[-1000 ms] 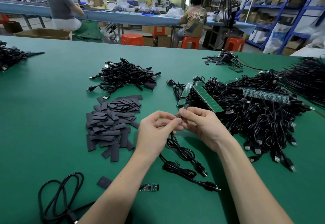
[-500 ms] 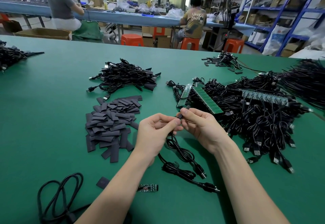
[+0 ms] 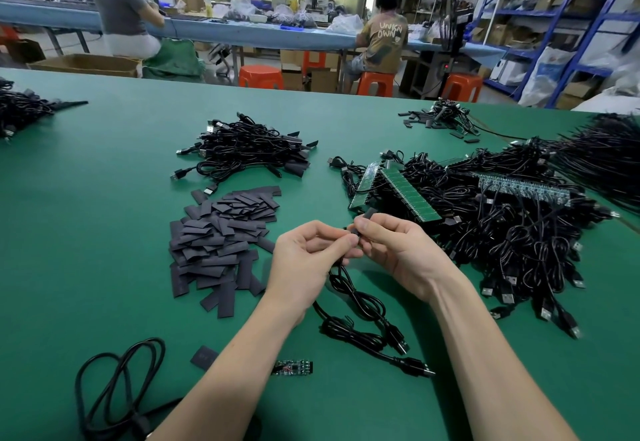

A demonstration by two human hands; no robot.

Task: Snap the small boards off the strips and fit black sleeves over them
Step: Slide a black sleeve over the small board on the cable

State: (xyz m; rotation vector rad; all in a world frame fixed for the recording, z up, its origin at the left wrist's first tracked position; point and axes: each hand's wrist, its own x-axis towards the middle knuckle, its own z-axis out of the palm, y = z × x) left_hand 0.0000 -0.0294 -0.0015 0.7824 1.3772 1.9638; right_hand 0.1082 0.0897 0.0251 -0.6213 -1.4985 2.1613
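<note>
Left grip: thumb and forefinger pinch the cable where it enters the black sleeve. Right grip: fingertips clamp the sleeve from the far side. The board inside the sleeve is hidden; only the sleeve's upper end shows above the fingers. The cable hangs to the desk in coils between the forearms; its plugs lie toward the near edge. Loose sleeves are heaped left of the hands. Board strips lie half buried in a cable tangle toward the right edge. A single small board lies near the near edge, partly covered by the left forearm.
</note>
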